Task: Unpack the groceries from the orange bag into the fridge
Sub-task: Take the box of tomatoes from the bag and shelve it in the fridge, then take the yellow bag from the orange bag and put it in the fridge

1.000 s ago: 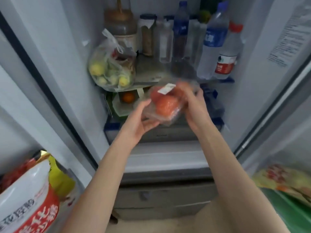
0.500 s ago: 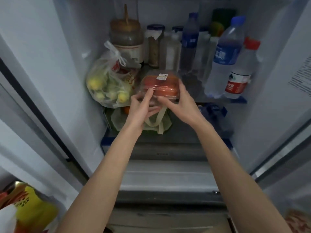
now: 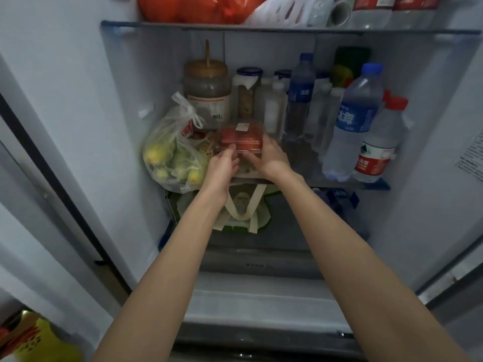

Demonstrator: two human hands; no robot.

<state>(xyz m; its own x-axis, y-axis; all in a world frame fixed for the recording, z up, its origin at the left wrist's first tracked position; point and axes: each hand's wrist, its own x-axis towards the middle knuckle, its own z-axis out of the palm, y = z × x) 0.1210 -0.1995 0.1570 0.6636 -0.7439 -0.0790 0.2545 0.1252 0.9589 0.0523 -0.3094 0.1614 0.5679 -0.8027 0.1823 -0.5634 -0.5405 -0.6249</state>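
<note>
A clear plastic box of red tomatoes (image 3: 241, 138) with a small white label rests on the middle glass shelf (image 3: 376, 184) of the open fridge. My left hand (image 3: 222, 165) touches the box's near left corner and my right hand (image 3: 270, 159) cups its right side. Both arms reach straight in from below. The box stands just right of a knotted clear bag of yellow-green fruit (image 3: 173, 155) and in front of a big brown-lidded jar (image 3: 207, 90). The orange bag is out of view, except perhaps an orange-and-yellow scrap (image 3: 31, 338) at the bottom left corner.
Several water bottles (image 3: 352, 126) and small jars crowd the shelf's back and right. Above, an upper shelf holds an orange-red bag (image 3: 188, 7). Below, a cloth tote with beige handles (image 3: 243, 207) and a dark blue bag (image 3: 337, 199) lie over the drawer. Fridge walls close in on both sides.
Both hands have carried the tomato box up and deeper into the fridge, from in front of the lower shelf onto the middle shelf. My view has tilted upward.
</note>
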